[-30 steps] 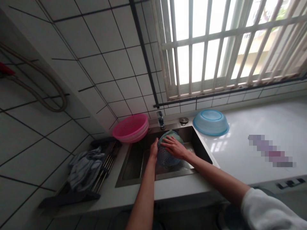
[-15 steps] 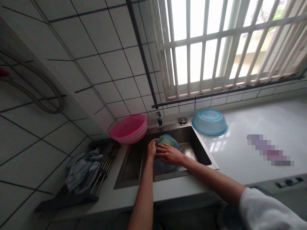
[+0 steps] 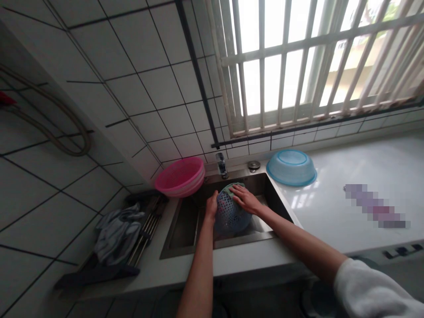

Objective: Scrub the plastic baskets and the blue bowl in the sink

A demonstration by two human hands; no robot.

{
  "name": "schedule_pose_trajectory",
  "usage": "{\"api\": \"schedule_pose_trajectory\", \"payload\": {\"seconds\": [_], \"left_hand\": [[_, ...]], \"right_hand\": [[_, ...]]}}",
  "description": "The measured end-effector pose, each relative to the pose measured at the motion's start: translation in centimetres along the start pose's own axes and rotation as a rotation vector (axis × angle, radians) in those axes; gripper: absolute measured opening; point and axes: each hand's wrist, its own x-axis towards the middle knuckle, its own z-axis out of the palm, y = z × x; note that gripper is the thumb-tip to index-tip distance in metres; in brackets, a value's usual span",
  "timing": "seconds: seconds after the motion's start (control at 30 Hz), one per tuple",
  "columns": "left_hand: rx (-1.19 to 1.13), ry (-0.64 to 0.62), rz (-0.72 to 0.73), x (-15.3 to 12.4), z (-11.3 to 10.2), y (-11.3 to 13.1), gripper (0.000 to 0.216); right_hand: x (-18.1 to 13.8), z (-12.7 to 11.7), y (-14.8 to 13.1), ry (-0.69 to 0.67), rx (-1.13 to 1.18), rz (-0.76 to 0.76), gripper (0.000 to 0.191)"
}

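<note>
A light blue colander [image 3: 232,216] with a pierced pattern is tilted up inside the steel sink [image 3: 177,229]. My left hand [image 3: 212,206] grips its left rim, the fingers partly hidden behind it. My right hand [image 3: 245,199] presses a green cloth [image 3: 229,191] against the upper part of the colander, its fingers stretched over the cloth. The lower side of the colander reaches down near the front wall of the sink.
Behind the sink stands a tap [image 3: 221,165], with a round metal drain plug [image 3: 253,165] beside it. A pink basin [image 3: 180,176] leans at the back left, and an upturned blue basin [image 3: 291,168] is at the right. Grey cloth [image 3: 119,234] lies over a dark rack [image 3: 149,225].
My right hand has slid the cloth up and to the right over the colander, baring more of its pierced surface. My left hand keeps its grip at the left rim.
</note>
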Motion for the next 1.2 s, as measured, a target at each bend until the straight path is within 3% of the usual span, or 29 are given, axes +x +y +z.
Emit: {"api": "schedule_pose_trajectory", "payload": {"seconds": [0.13,0.23,0.33,0.47,0.53,0.63,0.73,0.8,0.93,1.1,1.2], "left_hand": [[-0.015,0.048,0.039,0.3,-0.2,-0.2,0.074],[0.011,0.141,0.065,0.4,0.0,-0.2,0.071],[-0.014,0.132,0.092,0.1,0.4,-0.1,0.069],[-0.004,0.06,0.052,-0.3,0.5,-0.2,0.066],[-0.024,0.025,0.056,-0.3,0.6,-0.4,0.067],[-0.073,-0.005,0.079,-0.1,0.5,-0.5,0.074],[-0.06,0.044,0.096,0.1,0.5,-0.6,0.076],[-0.043,0.079,0.092,0.2,0.4,-0.6,0.075],[-0.073,0.027,0.108,0.1,0.7,-0.9,0.067],[0.008,-0.042,0.189,0.3,1.1,-1.0,0.04],[0.208,0.109,0.338,0.2,0.9,-0.6,0.023]], "right_hand": [[-0.2,0.9,-3.9,-0.096,-0.107,-0.238,0.047],[-0.1,1.0,-4.7,-0.13,-0.113,-0.308,0.046],[0.2,0.4,-2.5,-0.069,-0.045,-0.198,0.046],[0.3,-0.6,1.1,0.049,0.073,0.112,0.049],[0.1,-0.7,1.3,0.045,0.065,0.129,0.049],[-0.1,-0.1,-1.0,-0.024,-0.038,-0.04,0.046],[-0.2,0.6,-3.8,-0.125,-0.104,-0.247,0.044],[-0.2,0.7,-4.4,-0.162,-0.104,-0.308,0.043],[-0.1,-0.1,-2.1,-0.083,-0.063,-0.175,0.046],[-0.2,-0.4,1.0,-0.007,-0.038,0.034,0.05],[-0.2,0.3,0.6,-0.024,-0.054,0.028,0.051]]}}
